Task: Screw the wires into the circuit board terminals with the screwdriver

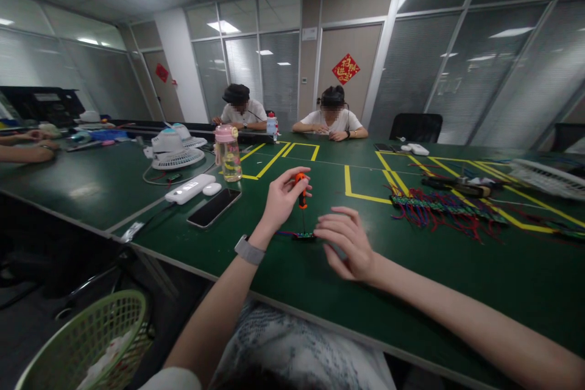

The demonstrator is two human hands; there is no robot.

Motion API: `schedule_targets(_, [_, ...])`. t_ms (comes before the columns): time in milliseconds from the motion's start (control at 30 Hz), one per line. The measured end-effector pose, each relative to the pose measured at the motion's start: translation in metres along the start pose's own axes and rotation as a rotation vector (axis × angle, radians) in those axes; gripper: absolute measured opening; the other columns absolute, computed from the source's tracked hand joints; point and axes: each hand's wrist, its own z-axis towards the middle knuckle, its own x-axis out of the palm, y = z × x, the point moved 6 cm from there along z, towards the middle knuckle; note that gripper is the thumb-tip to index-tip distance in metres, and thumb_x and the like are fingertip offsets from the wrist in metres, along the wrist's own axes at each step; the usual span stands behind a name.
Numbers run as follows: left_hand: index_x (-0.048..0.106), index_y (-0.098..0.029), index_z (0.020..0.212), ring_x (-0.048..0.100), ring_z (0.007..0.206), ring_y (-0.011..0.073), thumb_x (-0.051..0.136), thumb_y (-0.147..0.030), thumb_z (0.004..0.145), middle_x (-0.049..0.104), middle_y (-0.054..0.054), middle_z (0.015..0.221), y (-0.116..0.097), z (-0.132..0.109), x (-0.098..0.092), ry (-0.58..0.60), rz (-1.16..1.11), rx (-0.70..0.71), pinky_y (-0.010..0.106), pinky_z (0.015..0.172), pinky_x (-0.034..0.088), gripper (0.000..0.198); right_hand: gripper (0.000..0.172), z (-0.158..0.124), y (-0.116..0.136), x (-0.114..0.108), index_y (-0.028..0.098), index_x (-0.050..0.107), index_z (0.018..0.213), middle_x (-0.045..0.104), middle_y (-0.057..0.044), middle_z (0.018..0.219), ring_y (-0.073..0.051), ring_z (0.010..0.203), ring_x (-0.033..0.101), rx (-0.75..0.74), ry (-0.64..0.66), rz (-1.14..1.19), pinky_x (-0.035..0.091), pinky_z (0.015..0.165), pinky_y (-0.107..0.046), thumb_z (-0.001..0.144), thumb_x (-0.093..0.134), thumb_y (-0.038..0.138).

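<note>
your left grip [281, 197] clamps one screwdriver [302, 201] upright over one board [303, 236] on the surface [411, 268]; your right grip [351, 245], fingers apart, is beside it. one basket [85, 327] holds pale scraps [107, 356]; two bottles [231, 157] stand beyond.

A grey wristband [250, 250], white sleeve [171, 379] and blue-patterned pale clothing [297, 344] are worn.

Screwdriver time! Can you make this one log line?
left hand: holding screwdriver | screwdriver: upright over board | right hand: open, beside board
</note>
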Motion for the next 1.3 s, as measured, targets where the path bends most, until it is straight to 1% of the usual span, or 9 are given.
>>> schedule_targets(67, [0.064,-0.015,0.106,0.065,0.076,0.0139,0.062,-0.031,0.081,0.065,0.006,0.092,0.001,0.0,0.001,0.021,-0.008,-0.005,0.026,0.065,0.058,0.03,0.028,0.006,-0.003,0.006,0.022,0.06,0.113,0.066,-0.009,0.108,-0.026,0.105,0.059,-0.047,0.027,-0.072,0.036,0.102,-0.053,0.085,0.055,0.022])
schedule_targets(167, [0.062,-0.015,0.111,0.066,0.088,0.018,0.052,-0.034,0.088,0.066,0.01,0.105,0.001,-0.001,0.004,0.082,-0.049,-0.02,0.03,0.072,0.058,0.032,0.032,0.014,-0.021,0.016,0.019,0.058,0.115,0.065,-0.011,0.108,-0.026,0.104,0.058,0.099,0.088,-0.111,0.044,0.094,-0.048,0.084,0.059,0.028])
schedule_targets(333, [0.059,-0.016,0.118,0.066,0.091,0.0198,0.052,-0.033,0.088,0.065,0.012,0.111,-0.004,-0.004,0.01,0.165,-0.07,-0.01,0.033,0.077,0.057,0.035,0.016,0.019,-0.038,0.034,0.02,0.066,0.092,0.07,-0.007,0.099,-0.023,0.096,0.064,0.241,0.233,0.057,0.048,0.089,-0.04,0.078,0.067,0.027])
schedule_targets(533, [0.066,-0.017,0.104,0.061,0.073,0.0117,0.063,-0.031,0.081,0.063,0.005,0.091,-0.008,-0.005,0.007,0.106,0.114,0.057,0.024,0.066,0.052,0.027,0.007,0.022,-0.047,0.043,0.016,0.064,0.076,0.068,-0.007,0.097,-0.019,0.093,0.065,0.305,0.215,0.24,0.051,0.085,-0.034,0.075,0.068,0.022])
schedule_targets(667, [0.068,-0.02,0.102,0.058,0.091,0.0139,0.058,-0.03,0.085,0.056,0.006,0.103,-0.015,-0.007,0.005,0.051,0.266,0.19,0.023,0.076,0.05,0.022,0.007,0.02,-0.047,0.045,0.017,0.067,0.082,0.068,-0.007,0.099,-0.019,0.095,0.064,0.298,0.231,0.272,0.051,0.088,-0.034,0.076,0.066,0.02])
schedule_targets(800, [0.059,-0.022,0.12,0.061,0.091,0.0152,0.042,-0.031,0.093,0.058,0.007,0.109,-0.011,-0.008,0.012,0.14,0.127,0.133,0.028,0.077,0.053,0.033,0.006,0.02,-0.046,0.043,0.017,0.067,0.08,0.068,-0.007,0.099,-0.02,0.096,0.064,0.31,0.218,0.265,0.052,0.086,-0.034,0.076,0.066,0.021])
schedule_targets(967, [0.068,-0.022,0.107,0.057,0.092,0.0154,0.062,-0.032,0.082,0.055,0.006,0.102,-0.013,-0.008,0.005,0.043,0.272,0.197,0.025,0.079,0.052,0.027,0.007,0.02,-0.047,0.042,0.017,0.065,0.074,0.069,-0.008,0.099,-0.02,0.093,0.065,0.321,0.217,0.246,0.052,0.085,-0.036,0.076,0.067,0.023])
schedule_targets(1167, [0.059,-0.02,0.123,0.062,0.088,0.0166,0.049,-0.033,0.09,0.061,0.008,0.104,-0.006,-0.006,0.012,0.192,-0.054,0.015,0.031,0.076,0.055,0.037,0.007,0.019,-0.049,0.043,0.016,0.065,0.075,0.069,-0.009,0.1,-0.021,0.098,0.065,0.32,0.21,0.265,0.051,0.087,-0.036,0.076,0.067,0.023])
schedule_targets(1300, [0.068,-0.02,0.107,0.06,0.081,0.0127,0.066,-0.03,0.079,0.06,0.005,0.096,-0.008,-0.005,0.006,0.109,0.08,0.065,0.023,0.07,0.052,0.03,0.008,0.018,-0.05,0.043,0.016,0.065,0.074,0.07,-0.009,0.1,-0.021,0.097,0.065,0.32,0.201,0.26,0.051,0.088,-0.037,0.076,0.067,0.024])
